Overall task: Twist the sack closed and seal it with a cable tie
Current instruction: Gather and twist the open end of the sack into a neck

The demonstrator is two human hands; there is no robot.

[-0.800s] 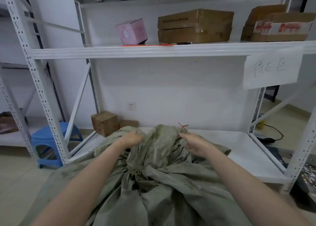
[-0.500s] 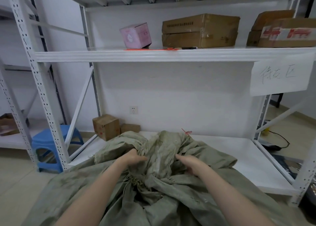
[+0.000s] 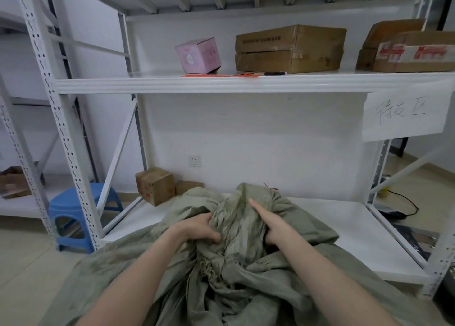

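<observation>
Right now we see the sack [image 3: 246, 276] leaning on the front edge of the lower shelf [image 3: 332, 217], its gathered neck bunched over that edge. Our left hand [image 3: 199, 228] has fingers clamped on the neck's left side; our right hand [image 3: 269, 223] grips the right side, fingers closed in fabric. Bare shelf spreads right of the sack; a small box [image 3: 155, 189] sits left.
</observation>
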